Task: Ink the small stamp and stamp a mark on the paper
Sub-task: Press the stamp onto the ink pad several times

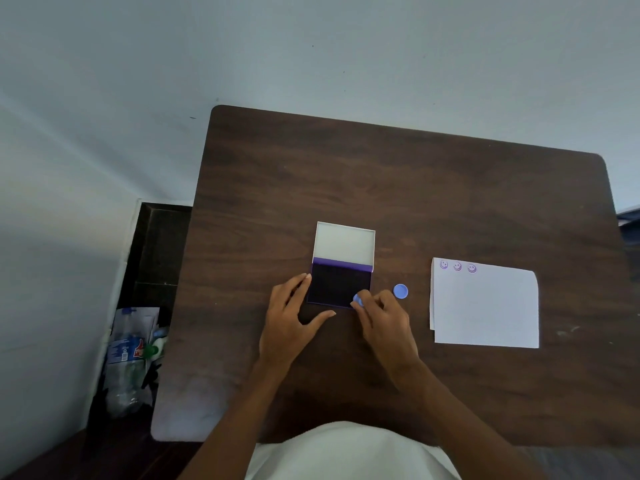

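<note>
A small blue stamp point(357, 300) is pinched in the fingers of the right hand point(384, 318) and pressed, apparently, onto the near right corner of the open ink pad point(337, 284). The pad's left edge is steadied by the spread, unclenched left hand point(289, 315). A blue cap point(400, 291) lies between pad and paper point(485, 306), on which three purple smiley marks point(457, 266) are seen

Bare table point(346, 174) between cap point(400, 291) and paper point(485, 306)
</note>
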Action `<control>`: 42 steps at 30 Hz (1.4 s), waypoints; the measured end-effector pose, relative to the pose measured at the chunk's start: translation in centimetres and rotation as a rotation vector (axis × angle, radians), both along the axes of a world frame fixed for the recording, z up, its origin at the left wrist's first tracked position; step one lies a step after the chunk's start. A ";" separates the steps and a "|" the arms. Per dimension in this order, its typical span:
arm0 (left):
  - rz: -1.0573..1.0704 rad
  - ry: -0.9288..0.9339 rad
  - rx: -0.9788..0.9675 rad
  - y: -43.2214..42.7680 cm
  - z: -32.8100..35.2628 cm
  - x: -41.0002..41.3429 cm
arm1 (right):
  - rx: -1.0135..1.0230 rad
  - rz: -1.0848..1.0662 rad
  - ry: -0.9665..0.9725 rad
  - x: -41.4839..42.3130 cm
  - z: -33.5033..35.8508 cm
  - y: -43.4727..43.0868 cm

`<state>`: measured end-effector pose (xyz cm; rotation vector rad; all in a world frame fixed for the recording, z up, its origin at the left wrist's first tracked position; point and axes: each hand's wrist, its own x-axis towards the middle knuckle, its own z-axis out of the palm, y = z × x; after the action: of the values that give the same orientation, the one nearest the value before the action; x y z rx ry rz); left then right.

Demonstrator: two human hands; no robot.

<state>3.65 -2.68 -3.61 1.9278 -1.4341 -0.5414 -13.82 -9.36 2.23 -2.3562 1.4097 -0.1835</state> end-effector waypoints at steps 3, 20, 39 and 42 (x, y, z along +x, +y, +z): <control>-0.004 -0.020 -0.026 0.0 -0.6 0.0 | -0.001 0.028 0.003 -0.2 -0.3 -0.4; 0.011 -0.024 -0.102 0.7 -0.5 0.1 | 0.159 -0.007 -0.100 3.2 0.7 1.1; 0.033 0.044 -0.110 0.2 0.0 0.5 | 0.160 0.074 -0.036 6.3 0.5 1.4; 0.036 0.056 -0.102 0.0 0.0 0.5 | 0.185 0.069 -0.023 6.5 0.6 1.3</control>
<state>4.16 -2.63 -3.61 1.8408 -1.3628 -0.4926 -7.30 -8.10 2.81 -2.2396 1.2747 -0.0585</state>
